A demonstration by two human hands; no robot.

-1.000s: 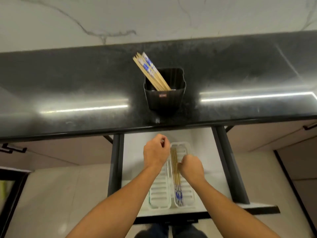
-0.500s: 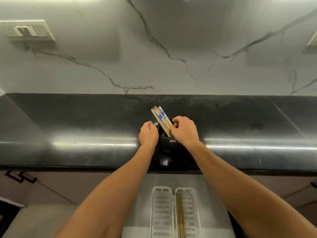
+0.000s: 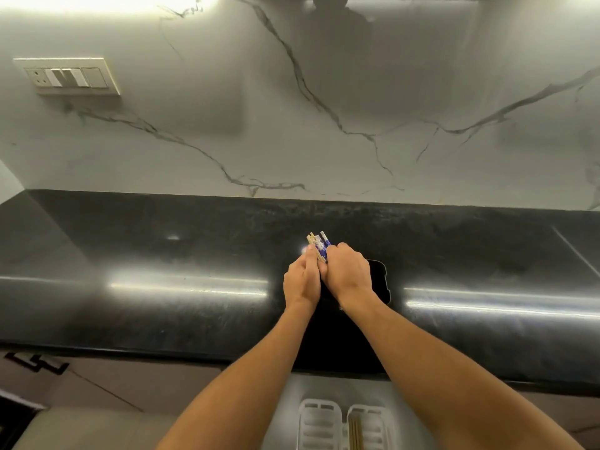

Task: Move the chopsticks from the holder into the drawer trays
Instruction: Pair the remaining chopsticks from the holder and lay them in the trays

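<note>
A bundle of wooden chopsticks with blue-patterned tops point(image 3: 318, 245) sticks up from the black holder point(image 3: 378, 280) on the dark countertop. My left hand point(image 3: 302, 280) and my right hand point(image 3: 349, 276) press together around the bundle, both closed on it. Only the chopstick tops show above my fingers. The holder is mostly hidden behind my right hand. Below the counter edge, two white slotted trays lie side by side in the open drawer: the left tray point(image 3: 319, 423) holds nothing I can see, and the right tray point(image 3: 373, 427) holds a few chopsticks point(image 3: 355, 433).
The black glossy countertop point(image 3: 162, 287) runs across the view with a marble backsplash behind it. A switch plate point(image 3: 68, 76) is on the wall at upper left. A dark cabinet handle point(image 3: 35, 363) is at lower left.
Both hands rose from the drawer trays to the holder and have closed in on the chopstick bundle; the view tilted up, showing more wall and less drawer.
</note>
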